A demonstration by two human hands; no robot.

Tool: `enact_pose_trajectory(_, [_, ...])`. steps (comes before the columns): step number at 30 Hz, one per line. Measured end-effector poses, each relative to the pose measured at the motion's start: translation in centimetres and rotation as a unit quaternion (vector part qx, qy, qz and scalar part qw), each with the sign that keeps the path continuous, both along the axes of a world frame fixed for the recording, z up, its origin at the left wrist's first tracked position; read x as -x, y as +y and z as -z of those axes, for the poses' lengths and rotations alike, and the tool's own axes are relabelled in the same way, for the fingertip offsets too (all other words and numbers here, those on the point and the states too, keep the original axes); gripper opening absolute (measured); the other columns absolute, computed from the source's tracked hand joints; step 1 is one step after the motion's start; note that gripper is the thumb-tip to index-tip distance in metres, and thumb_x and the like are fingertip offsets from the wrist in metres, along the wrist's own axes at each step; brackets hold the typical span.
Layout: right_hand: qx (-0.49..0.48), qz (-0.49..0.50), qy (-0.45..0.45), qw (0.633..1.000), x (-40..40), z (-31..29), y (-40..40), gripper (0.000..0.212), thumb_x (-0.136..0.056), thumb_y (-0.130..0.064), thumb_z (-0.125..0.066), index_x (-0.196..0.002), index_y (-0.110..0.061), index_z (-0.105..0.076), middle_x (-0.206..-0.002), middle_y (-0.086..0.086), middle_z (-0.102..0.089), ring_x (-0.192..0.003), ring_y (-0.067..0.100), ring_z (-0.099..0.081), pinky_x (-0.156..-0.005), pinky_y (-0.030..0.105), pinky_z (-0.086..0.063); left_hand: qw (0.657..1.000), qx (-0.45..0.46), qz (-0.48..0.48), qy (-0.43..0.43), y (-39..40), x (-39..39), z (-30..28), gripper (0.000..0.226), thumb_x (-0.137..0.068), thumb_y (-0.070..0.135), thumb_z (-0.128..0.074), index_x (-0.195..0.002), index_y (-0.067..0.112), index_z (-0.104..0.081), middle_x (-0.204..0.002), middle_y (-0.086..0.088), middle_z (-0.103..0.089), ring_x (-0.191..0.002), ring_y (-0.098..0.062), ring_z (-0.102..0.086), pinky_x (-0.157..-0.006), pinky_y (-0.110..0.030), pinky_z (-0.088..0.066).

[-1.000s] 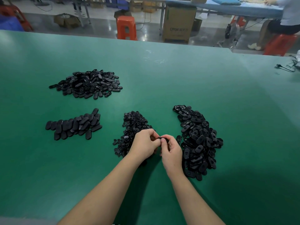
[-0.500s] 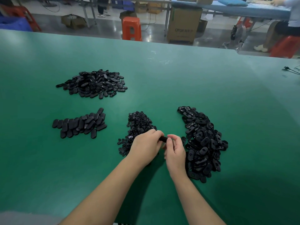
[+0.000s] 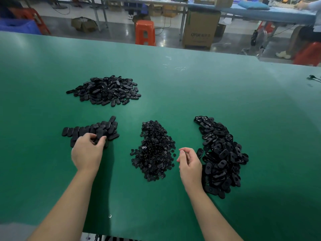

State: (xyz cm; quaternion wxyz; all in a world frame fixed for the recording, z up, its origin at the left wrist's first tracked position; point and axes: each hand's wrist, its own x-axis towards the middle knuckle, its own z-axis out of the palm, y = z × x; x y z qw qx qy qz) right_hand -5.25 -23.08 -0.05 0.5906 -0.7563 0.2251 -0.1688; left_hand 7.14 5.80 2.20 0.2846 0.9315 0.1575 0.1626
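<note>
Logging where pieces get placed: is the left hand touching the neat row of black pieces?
Touching. In the head view the left hand pinches a piece lying at the near edge of the row.

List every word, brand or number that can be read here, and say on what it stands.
"OTOR": front of the brown cardboard box on the floor behind the green table; the characters after it and the small print below are too blurred to read.
Black parts: no readable marks.

Dim overhead light, soft shadows, edges warped
</note>
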Motion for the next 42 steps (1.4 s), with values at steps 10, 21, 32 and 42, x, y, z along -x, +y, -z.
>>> enact_pose_trajectory(10, [0.027, -0.001, 0.000, 1.000, 0.0, -0.3, 0.2, 0.015, -0.102, -0.026, -0.055, -0.089, -0.028, -0.062, -0.069, -0.002, -0.062, -0.051, 0.004, -0.045, -0.049, 0.024, -0.038, 1.000, 0.012, -0.018, -0.013, 0.5, -1.3, 0.6, 0.032, -0.087, 0.044, -0.074, -0.098, 0.015, -0.067, -0.088, -0.003, -0.068, -0.080, -0.029, -0.062, -0.084, -0.043, -0.044])
enact_pose_trajectory(21, [0.055, -0.018, 0.008, 0.998, 0.1, -0.4, 0.2, 0.021, -0.102, -0.022, -0.055, -0.083, -0.028, -0.062, -0.068, 0.007, -0.061, -0.047, 0.004, -0.040, -0.045, 0.019, -0.031, 0.975, 0.033, 0.219, 0.015, -8.7, 2.4, 1.8, 0.021, -0.100, 0.027, -0.055, -0.101, 0.016, -0.074, -0.089, 0.004, -0.066, -0.078, -0.014, -0.058, -0.080, -0.035, -0.049])
enact_pose_trajectory(32, [0.089, -0.067, 0.074, 0.991, -0.5, -0.8, 0.3, 0.016, -0.101, -0.018, -0.056, -0.091, -0.028, -0.063, -0.062, -0.008, -0.054, -0.050, 0.005, -0.041, -0.051, 0.022, -0.035, 0.958, 0.225, 0.176, 0.022, -8.4, 3.2, 2.3, 0.044, -0.089, -0.002, -0.043, -0.107, 0.027, -0.070, -0.099, 0.011, -0.073, -0.046, -0.004, -0.047, -0.049, -0.021, -0.041])
enact_pose_trajectory(42, [0.468, -0.104, 0.287, 0.829, -2.0, -4.5, -5.6, 0.031, -0.105, -0.036, -0.045, -0.130, -0.022, -0.056, -0.124, 0.004, -0.050, -0.076, 0.020, -0.053, -0.066, 0.028, -0.041, 0.989, 0.072, 0.127, 0.014, -9.0, 3.0, 2.5, 0.018, -0.091, 0.016, -0.061, -0.101, 0.016, -0.076, -0.102, 0.001, -0.059, -0.085, -0.020, -0.058, -0.105, -0.040, -0.029])
